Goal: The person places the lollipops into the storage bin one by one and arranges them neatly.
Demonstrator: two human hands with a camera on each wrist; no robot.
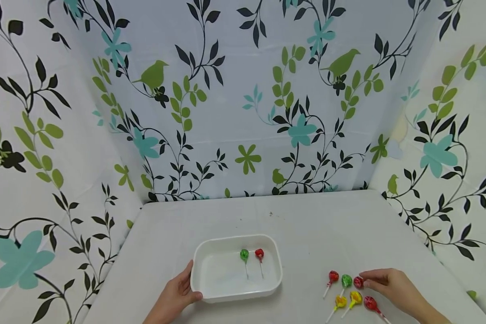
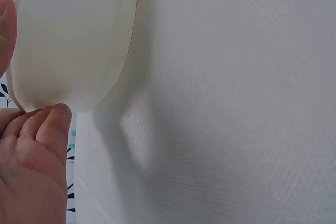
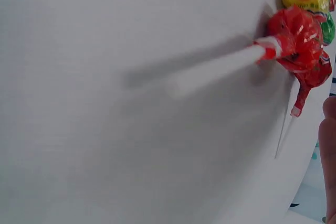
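My left hand (image 1: 177, 291) grips the left end of a white tray (image 1: 216, 294), thumb on the near corner and fingers along the outer side. In the left wrist view its curled fingers (image 2: 50, 124) press against the tray wall (image 2: 73, 45). Inside the tray lie a green lollipop (image 1: 244, 255) and a red lollipop (image 1: 259, 254). At the right, my right hand (image 1: 394, 285) has thumb and forefinger at a dark red lollipop (image 1: 358, 282) on the table. In the right wrist view only part of a finger (image 3: 328, 150) shows, so the contact is hidden there.
Around the right hand lie a red lollipop (image 1: 333, 276), a green lollipop (image 1: 346, 281), two yellow lollipops (image 1: 355, 297) and a larger red lollipop (image 1: 371, 303), sticks toward the front. A white cloth covers the table (image 1: 308, 225). Leaf-patterned curtains (image 1: 247, 112) surround it.
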